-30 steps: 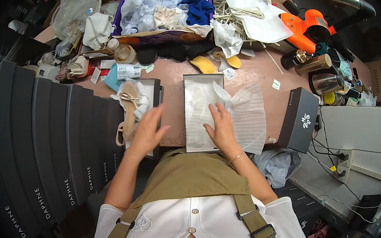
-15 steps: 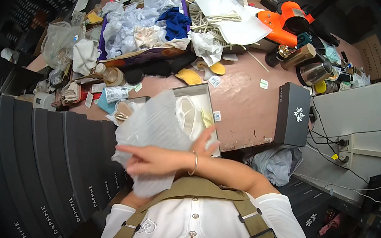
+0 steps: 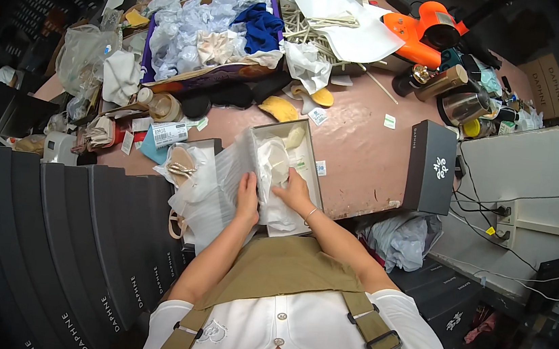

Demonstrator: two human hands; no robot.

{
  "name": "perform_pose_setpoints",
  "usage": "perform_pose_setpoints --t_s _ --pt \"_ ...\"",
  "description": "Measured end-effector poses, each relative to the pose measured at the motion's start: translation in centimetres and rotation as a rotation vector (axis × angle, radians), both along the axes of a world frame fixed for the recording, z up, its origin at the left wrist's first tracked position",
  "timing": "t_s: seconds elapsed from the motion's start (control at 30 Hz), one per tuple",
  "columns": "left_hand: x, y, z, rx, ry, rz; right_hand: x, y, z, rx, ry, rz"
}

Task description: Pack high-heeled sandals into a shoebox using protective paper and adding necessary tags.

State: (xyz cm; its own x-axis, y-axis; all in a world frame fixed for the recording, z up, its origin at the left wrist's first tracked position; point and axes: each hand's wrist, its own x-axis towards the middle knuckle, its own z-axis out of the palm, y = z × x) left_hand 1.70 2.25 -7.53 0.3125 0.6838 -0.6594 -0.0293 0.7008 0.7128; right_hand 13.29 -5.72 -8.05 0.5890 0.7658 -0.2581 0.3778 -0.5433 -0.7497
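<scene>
Head view: our right hand (image 3: 293, 193) reaches into the light box (image 3: 313, 176) from the near right, thumb parted from the fingers, resting on the crumpled tissue (image 3: 272, 163) inside. Our left hand (image 3: 247, 198) is at the box's left wall, fingers together and pointing far; we cannot tell whether it grips the wall or only leans on it. The box sits at the near edge of the table (image 3: 356, 162), slightly turned, with the tissue down its middle.

Just left of it, a thin sheet (image 3: 221, 175) spreads partly over a sandal (image 3: 181, 164). Beyond the box we see yellow pads (image 3: 278, 109) and, to their left, a jar (image 3: 164, 104). To the right, well apart, a dark box (image 3: 429, 166) stands at the table's edge, with a plastic bag (image 3: 395, 241) below it.

On the near left, dark boxes (image 3: 70, 221) stand in a row. Farther off, a purple-sided tray (image 3: 147, 55) holds tissue and a blue cloth (image 3: 259, 26); right of it lie sticks (image 3: 308, 31), white paper (image 3: 349, 28) and an orange tool (image 3: 412, 42).
</scene>
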Motion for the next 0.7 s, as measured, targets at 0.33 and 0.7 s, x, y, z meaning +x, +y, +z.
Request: perform_pose_setpoints --t_s 0.33,0.7 --pt "6.3 6.6 5.3 0.671 0.138 -0.660 9.2 -8.1 15.5 0.291 -0.048 -0.043" --pt "10.5 4.2 1.3 1.202 0.355 -0.851 10.3 -6.0 10.2 0.375 -0.183 -0.047"
